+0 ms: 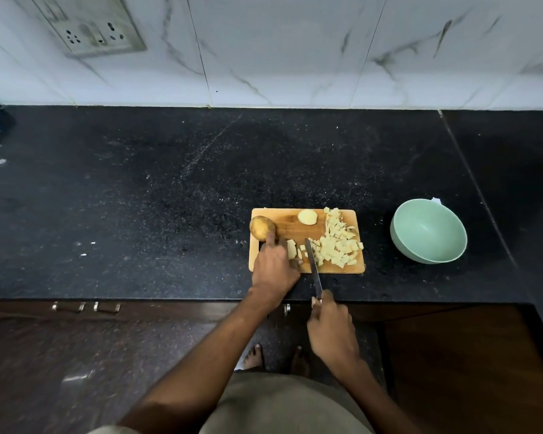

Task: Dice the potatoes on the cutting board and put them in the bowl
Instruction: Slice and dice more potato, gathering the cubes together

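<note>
On the board (279, 227), our left hand (275, 267) pins the potato strips (292, 249), fingers curled over them. Right hand (331, 330) has a closed grip on the knife (313, 267) handle. The blade runs near-to-far, just right of the strips and crosswise to their row. Diced pile (339, 245) lies right of the blade. Whole potato (261, 227) touches the left forefinger. The bowl (428, 230) stands on the table well right, nearer the knife hand, with no potato showing in it.

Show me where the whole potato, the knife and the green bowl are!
whole potato (261, 227): head view, on its brown skin.
knife (313, 264): head view, on the middle of the blade.
green bowl (402, 242): head view, on its left outer wall.
</note>
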